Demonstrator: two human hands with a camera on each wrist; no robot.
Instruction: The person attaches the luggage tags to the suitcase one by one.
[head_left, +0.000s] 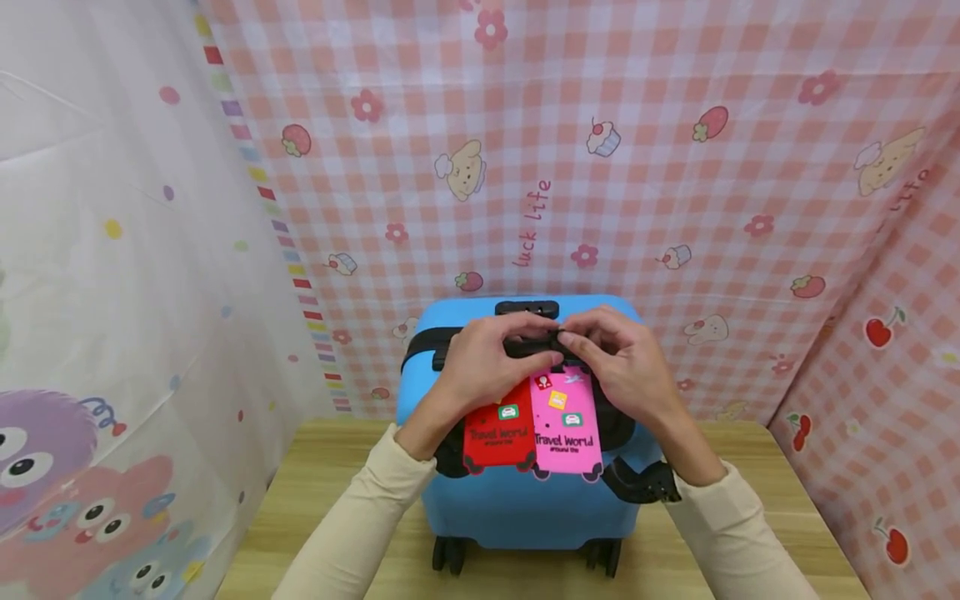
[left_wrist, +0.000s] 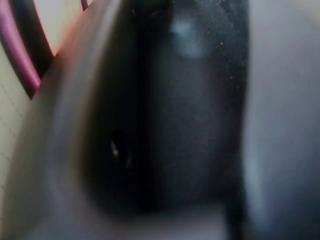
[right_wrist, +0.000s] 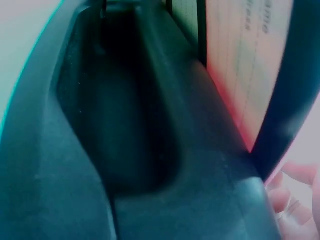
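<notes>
A blue suitcase (head_left: 525, 512) stands upright with a black handle (head_left: 525, 346) on its top. From the handle hang a red luggage tag (head_left: 498, 437) and a pink luggage tag (head_left: 566, 425), side by side, both facing me. My left hand (head_left: 480, 362) pinches a thin black tag strap at the handle, thumb below and fingers above. Opposite it, my right hand (head_left: 626, 358) pinches the same black strap piece near the pink tag's top. The fingertips nearly meet; the strap's fastening is hidden. In the right wrist view, fingers (right_wrist: 295, 200) show beside a tag's lined back.
The suitcase's wheels (head_left: 450, 554) rest on a wooden tabletop (head_left: 337, 517). A black combination lock (head_left: 527, 309) sits behind the handle. A pink checked cloth (head_left: 645, 183) hangs close behind, and a white patterned cloth (head_left: 150, 275) hangs at the left.
</notes>
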